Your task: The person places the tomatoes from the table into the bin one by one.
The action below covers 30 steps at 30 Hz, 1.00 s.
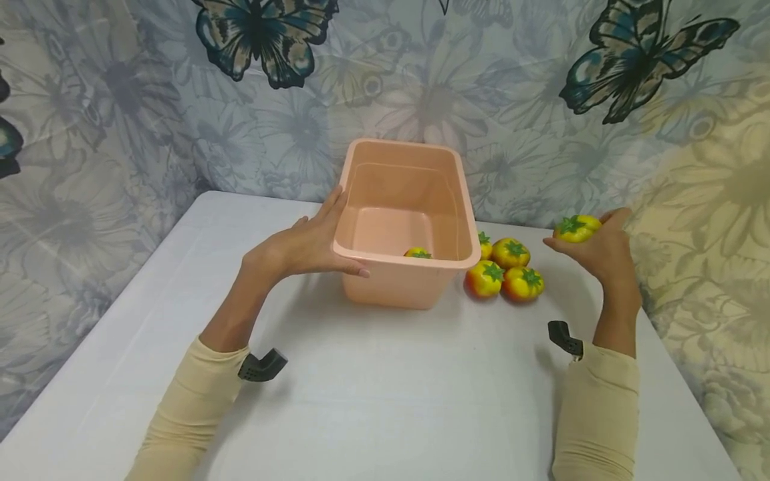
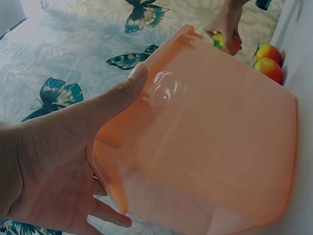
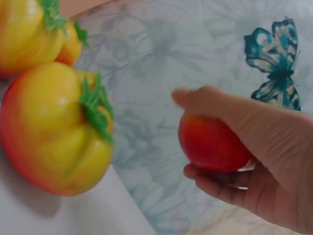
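While two beige sleeves (image 1: 186, 414) reach over the white desk (image 1: 421, 401) from the near side, a dark wrist mount (image 1: 263, 365) sits at each cuff. The hands are well apart. On the left, the left hand (image 1: 301, 247) grips the near-left corner of a peach-coloured plastic bin (image 1: 394, 284), thumb along the near wall below the rim, fingers spread up the left side. On the right, the right hand (image 1: 606, 247) pinches one tomato-like fruit (image 1: 576, 229) between thumb and fingers, above the desk near its right edge; the head view shows this fruit's yellow top and green leafy cap, the right wrist view its smooth red underside.

The bin stands past the middle of the desk, its mouth facing up. Inside, another fruit (image 1: 417, 253) shows just its yellow top and green leaves above the near rim. Right of the bin, four more fruits (image 1: 523, 284) lie close together, ribbed and glossy, yellow running into red; the far-left one is partly hidden by the bin. At the far side hangs a pale flowered backdrop (image 1: 289, 133) with large teal-and-black butterflies (image 1: 259, 33).
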Motion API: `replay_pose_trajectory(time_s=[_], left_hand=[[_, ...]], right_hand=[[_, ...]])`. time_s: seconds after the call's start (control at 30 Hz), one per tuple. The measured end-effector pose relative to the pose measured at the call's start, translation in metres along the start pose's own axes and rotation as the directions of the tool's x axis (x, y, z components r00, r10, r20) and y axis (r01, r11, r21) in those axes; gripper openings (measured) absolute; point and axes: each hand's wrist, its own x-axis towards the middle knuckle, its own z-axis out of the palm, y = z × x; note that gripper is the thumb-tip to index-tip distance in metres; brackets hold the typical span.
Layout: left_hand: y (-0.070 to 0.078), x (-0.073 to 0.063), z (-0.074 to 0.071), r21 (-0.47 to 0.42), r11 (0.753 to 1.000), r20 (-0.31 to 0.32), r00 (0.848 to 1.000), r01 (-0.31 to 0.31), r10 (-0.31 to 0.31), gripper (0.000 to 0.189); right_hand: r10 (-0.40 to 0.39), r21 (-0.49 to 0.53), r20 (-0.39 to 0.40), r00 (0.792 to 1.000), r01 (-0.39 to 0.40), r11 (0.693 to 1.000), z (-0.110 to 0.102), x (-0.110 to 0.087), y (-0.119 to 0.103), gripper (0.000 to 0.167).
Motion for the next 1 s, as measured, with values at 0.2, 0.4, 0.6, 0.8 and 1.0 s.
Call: replay_pose_trajectory(time_s=[0.2,0.4,0.6,0.8,1.0], left_hand=[[-0.001,0.002,0.001,0.006,1.000,-0.008,1.000,-0.006,0.006,0.139],[0.001,0.001,0.000,0.005,1.000,-0.007,1.000,-0.005,0.005,0.140],[0.000,0.001,-0.001,0.014,1.000,-0.002,1.000,-0.006,0.006,0.140],[0.001,0.000,-0.001,0.006,1.000,-0.004,1.000,-0.009,0.009,0.140],[0.001,0.000,0.000,-0.002,1.000,-0.010,1.000,-0.010,0.010,0.140]], right_hand=[[-0.016,0.028,-0.027,1.000,0.017,0.999,-0.009,-0.006,-0.013,0.109],[-0.040,-0.034,-0.137,0.990,0.036,0.999,-0.016,-0.014,-0.026,0.088],[-0.059,-0.033,-0.093,0.994,0.056,0.998,-0.023,-0.020,-0.040,0.098],[-0.080,0.095,-0.308,0.948,0.114,0.989,-0.021,-0.026,-0.060,0.086],[-0.153,0.181,-0.422,0.894,0.249,0.952,-0.018,-0.029,-0.074,0.080]])
